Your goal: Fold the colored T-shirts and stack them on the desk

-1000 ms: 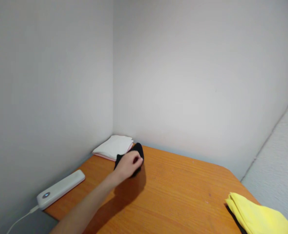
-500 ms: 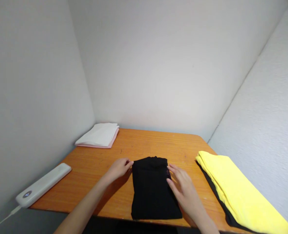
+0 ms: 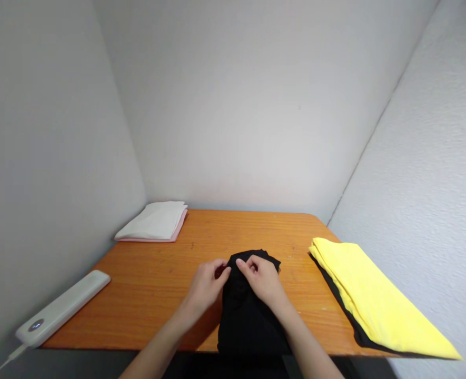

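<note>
A folded black garment (image 3: pixel 248 321) lies at the table's front edge, its far end bunched and creased. My left hand (image 3: pixel 208 284) pinches the garment's far left corner between thumb and fingers. Over the upper part rests my right hand (image 3: pixel 262 279), thumb and fingers closed on a bit of the black fabric near the left hand. Part of the cloth is hidden under my right hand and forearm. What kind of garment it is I cannot tell.
On the wooden table (image 3: pixel 157 284), a folded white cloth (image 3: pixel 154 221) sits over a pink one (image 3: pixel 180 226) at the back left. A yellow garment (image 3: pixel 375 295) covers a black one (image 3: pixel 347 310) at right. A white corded device (image 3: pixel 67 305) lies at left.
My right hand has moved from the garment's right side onto its upper left part. Both hands are now close together, and the far end is more bunched. The view has shifted slightly.
</note>
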Demonstrator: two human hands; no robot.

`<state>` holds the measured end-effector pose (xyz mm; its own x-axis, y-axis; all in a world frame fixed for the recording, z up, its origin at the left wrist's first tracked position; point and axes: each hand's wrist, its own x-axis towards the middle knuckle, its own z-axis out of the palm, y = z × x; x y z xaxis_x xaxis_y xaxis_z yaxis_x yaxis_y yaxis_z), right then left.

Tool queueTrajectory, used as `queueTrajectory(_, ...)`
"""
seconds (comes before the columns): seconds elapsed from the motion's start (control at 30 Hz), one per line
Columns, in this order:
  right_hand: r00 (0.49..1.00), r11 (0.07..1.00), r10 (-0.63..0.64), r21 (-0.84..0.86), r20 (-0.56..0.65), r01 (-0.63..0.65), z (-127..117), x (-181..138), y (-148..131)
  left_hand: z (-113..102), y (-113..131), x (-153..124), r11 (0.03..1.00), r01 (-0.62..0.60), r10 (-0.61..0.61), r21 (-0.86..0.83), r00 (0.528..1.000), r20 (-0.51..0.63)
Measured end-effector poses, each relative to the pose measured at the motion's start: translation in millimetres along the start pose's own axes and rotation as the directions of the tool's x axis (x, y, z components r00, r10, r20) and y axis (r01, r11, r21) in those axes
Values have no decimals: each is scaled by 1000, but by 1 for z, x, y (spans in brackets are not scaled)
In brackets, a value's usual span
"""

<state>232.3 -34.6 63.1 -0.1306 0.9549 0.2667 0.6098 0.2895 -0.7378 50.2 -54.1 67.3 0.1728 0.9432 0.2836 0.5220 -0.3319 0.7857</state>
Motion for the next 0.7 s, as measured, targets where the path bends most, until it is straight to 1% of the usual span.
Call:
queueTrajectory(0.1,1000,999,16,43,2,-16,-10,-9,-13,-4,30,-16,994,-72,76,88,996,-44)
queueTrajectory(0.17,1000,997,11,71,-14,-10,-15,-15,-22,-3,42,-25,982,-145,156,125,985,-79)
queueTrajectory(0.3,997,994,-17,110,-72,25,-25,-22,-35,2,50,-35,928,-309,343,206,927,-151)
queueTrajectory(0.33,996,991,-28,127,-83,39,-27,-23,-36,3,50,-37,918,-332,371,219,913,-170)
queueTrajectory(0.4,993,983,-59,167,-97,75,-30,-24,-38,4,49,-39,915,-343,384,211,900,-205)
queueTrajectory(0.47,990,972,-94,204,-105,114,-31,-25,-38,4,48,-39,938,-312,341,151,908,-242)
queueTrajectory(0.53,986,965,-114,221,-123,139,-30,-26,-37,4,47,-39,966,-256,258,46,927,-271)
queueTrajectory(0.63,978,969,-109,201,-178,144,-28,-27,-35,2,46,-36,976,-159,110,-149,950,-292)
queueTrajectory(0.7,967,974,-102,173,-234,145,-31,-27,-33,-1,44,-32,949,-85,-15,-304,950,-312)
